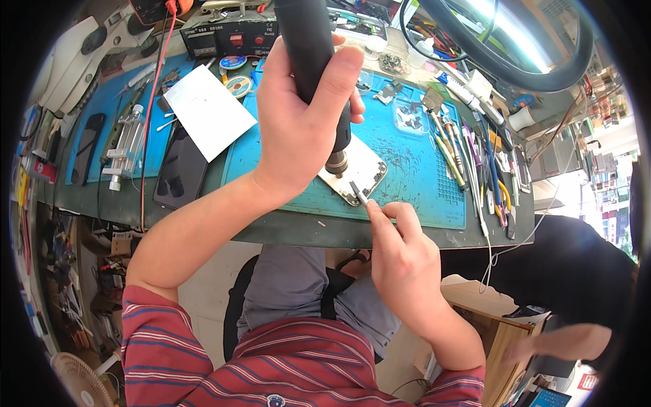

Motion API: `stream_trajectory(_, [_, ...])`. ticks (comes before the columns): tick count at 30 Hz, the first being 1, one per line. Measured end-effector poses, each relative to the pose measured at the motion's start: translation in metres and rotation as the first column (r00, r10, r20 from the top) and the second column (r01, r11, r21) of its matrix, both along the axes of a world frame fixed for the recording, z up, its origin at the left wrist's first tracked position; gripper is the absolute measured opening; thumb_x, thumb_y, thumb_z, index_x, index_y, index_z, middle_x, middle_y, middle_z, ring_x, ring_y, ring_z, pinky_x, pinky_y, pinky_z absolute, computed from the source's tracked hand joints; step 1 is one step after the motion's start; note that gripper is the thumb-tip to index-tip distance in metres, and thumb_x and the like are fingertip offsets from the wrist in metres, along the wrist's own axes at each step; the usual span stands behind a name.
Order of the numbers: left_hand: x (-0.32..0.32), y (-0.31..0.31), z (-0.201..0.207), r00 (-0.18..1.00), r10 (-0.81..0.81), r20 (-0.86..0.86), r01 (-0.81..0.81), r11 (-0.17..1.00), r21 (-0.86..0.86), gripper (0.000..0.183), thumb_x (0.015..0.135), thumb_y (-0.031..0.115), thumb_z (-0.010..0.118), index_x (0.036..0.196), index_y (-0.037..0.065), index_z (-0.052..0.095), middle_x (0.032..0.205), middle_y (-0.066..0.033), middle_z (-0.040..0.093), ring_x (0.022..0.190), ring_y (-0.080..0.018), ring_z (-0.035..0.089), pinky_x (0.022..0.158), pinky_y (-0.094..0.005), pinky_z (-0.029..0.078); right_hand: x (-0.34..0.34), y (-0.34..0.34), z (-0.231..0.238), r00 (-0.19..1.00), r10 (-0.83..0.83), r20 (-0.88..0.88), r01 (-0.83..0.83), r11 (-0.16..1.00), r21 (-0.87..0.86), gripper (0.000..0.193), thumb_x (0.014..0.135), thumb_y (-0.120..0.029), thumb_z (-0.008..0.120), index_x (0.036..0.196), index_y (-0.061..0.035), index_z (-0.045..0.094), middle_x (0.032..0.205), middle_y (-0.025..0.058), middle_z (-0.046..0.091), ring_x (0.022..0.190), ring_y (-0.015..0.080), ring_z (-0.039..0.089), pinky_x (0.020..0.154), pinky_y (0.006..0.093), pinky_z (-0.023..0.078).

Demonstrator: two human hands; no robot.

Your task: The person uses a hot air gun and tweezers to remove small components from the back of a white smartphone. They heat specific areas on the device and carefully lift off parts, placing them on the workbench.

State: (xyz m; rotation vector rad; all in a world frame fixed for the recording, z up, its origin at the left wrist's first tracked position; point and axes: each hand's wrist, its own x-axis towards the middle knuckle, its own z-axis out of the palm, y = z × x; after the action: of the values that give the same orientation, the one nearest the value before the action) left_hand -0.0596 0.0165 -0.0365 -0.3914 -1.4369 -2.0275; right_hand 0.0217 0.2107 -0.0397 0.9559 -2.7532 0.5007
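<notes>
My left hand (pixel 295 129) is wrapped round the black barrel of a hot air gun (pixel 305 44), holding it upright with its metal nozzle pointing down. Just below the nozzle lies a pale phone housing (pixel 369 166) with dark parts along its edge. It rests at a slant on a blue work mat (pixel 420 203). Between thumb and fingers, my right hand (pixel 407 261) pinches a thin pry blade (pixel 359 192). The blade's dark flat tip reaches over the housing's near part, close to the nozzle; whether it touches is hard to tell. My left hand and the gun hide the housing's far side.
Left of the mat lie a white sheet (pixel 210 112), a dark phone (pixel 182 166) and a metal clamp (pixel 127 149). Several tweezers and screwdrivers (pixel 447 146) line the right side. A ring lamp (pixel 542 74) hangs at upper right. Another person's arm (pixel 569 342) shows at lower right.
</notes>
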Motion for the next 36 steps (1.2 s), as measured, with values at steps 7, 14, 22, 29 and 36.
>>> stream_trajectory(7, [0.0,0.002,0.002,1.0,-0.006,0.011,0.006,1.0,0.006,0.028,0.102,0.023,0.058,0.119,0.003,0.048,0.082,-0.005,0.055,0.066,-0.0143,0.059,0.058,-0.0311,0.051,-0.007,0.003,0.003,0.999,0.024,0.044,-0.022,0.998,-0.061,0.038,0.08,0.009,0.064,0.117,-0.0002,0.067,0.1,0.0105,0.061,0.068,0.0262,0.063,0.06,0.0357,0.052])
stream_trajectory(14, [0.001,0.001,0.004,1.0,0.015,0.018,-0.015,0.999,0.029,0.026,0.103,0.022,0.057,0.119,0.004,0.048,0.081,-0.0048,0.054,0.066,-0.0147,0.059,0.059,-0.0314,0.051,-0.014,0.01,0.004,0.997,0.073,-0.003,-0.073,0.997,-0.027,0.043,0.073,0.009,0.06,0.116,0.003,0.065,0.101,0.0104,0.059,0.072,0.0267,0.066,0.063,0.0365,0.055])
stream_trajectory(22, [0.0,-0.004,0.008,0.999,0.034,0.0,-0.034,0.992,0.118,0.028,0.098,0.023,0.066,0.11,0.004,0.051,0.082,-0.0039,0.059,0.06,-0.0114,0.061,0.054,-0.0285,0.052,-0.017,0.013,-0.001,0.991,0.096,0.093,-0.083,0.988,-0.134,0.042,0.074,0.009,0.06,0.115,0.0026,0.065,0.103,0.0104,0.06,0.075,0.0286,0.067,0.065,0.0376,0.056])
stream_trajectory(29, [0.011,-0.009,0.012,0.996,0.051,0.071,-0.052,0.999,0.012,0.025,0.103,0.022,0.055,0.119,0.004,0.048,0.082,-0.005,0.053,0.066,-0.0158,0.057,0.059,-0.0336,0.052,-0.017,0.013,-0.001,0.994,0.106,0.019,-0.104,0.991,-0.081,0.04,0.075,0.007,0.062,0.115,0.0037,0.064,0.104,0.0104,0.06,0.074,0.0283,0.067,0.064,0.0367,0.055])
stream_trajectory(36, [0.009,-0.008,0.01,0.999,0.023,0.024,-0.025,0.995,0.098,0.026,0.1,0.021,0.062,0.113,0.002,0.048,0.081,-0.005,0.057,0.06,-0.0132,0.06,0.055,-0.0299,0.051,-0.017,0.017,-0.003,0.992,0.066,0.104,-0.044,0.978,-0.205,0.035,0.079,0.004,0.065,0.114,-0.0016,0.067,0.1,0.0079,0.062,0.07,0.024,0.066,0.06,0.0345,0.053])
